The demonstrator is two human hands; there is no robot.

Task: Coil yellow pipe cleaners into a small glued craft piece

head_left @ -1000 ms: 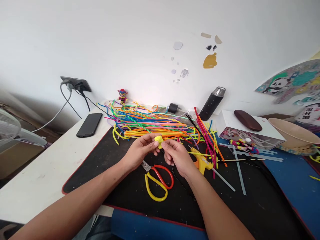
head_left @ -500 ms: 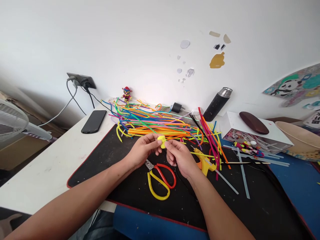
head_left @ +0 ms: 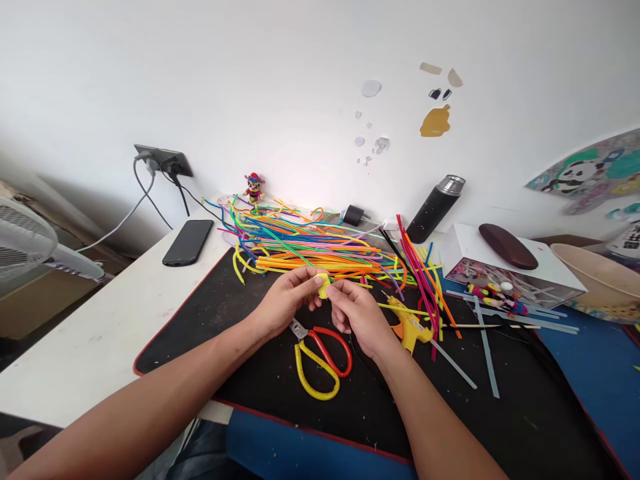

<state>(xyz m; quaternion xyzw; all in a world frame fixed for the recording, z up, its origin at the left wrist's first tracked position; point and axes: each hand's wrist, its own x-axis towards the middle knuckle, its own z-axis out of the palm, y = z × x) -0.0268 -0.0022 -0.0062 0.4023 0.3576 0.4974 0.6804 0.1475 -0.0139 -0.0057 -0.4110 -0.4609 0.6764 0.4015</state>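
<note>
My left hand [head_left: 284, 303] and my right hand [head_left: 359, 315] meet above the black mat [head_left: 235, 333], both pinching a small coiled yellow pipe-cleaner piece [head_left: 323, 285] between fingertips. Directly below the hands lie scissors with one red and one yellow handle [head_left: 319, 360]. Just behind the hands spreads a big heap of coloured pipe cleaners [head_left: 310, 243]. A yellow glue gun [head_left: 409, 323] rests to the right of my right hand.
A black phone [head_left: 188, 242] lies on the white table at left, near a wall socket with cables [head_left: 163, 162]. A black flask [head_left: 435, 208], a white box with a dark case [head_left: 505, 263], clear glue sticks [head_left: 487, 360] and a small figurine [head_left: 254, 187] stand around. A fan [head_left: 30, 247] is at far left.
The view shifted slightly, so the scene sits a little further right. My fingers have turned the yellow piece a little; both hands stay in the same spot.
</note>
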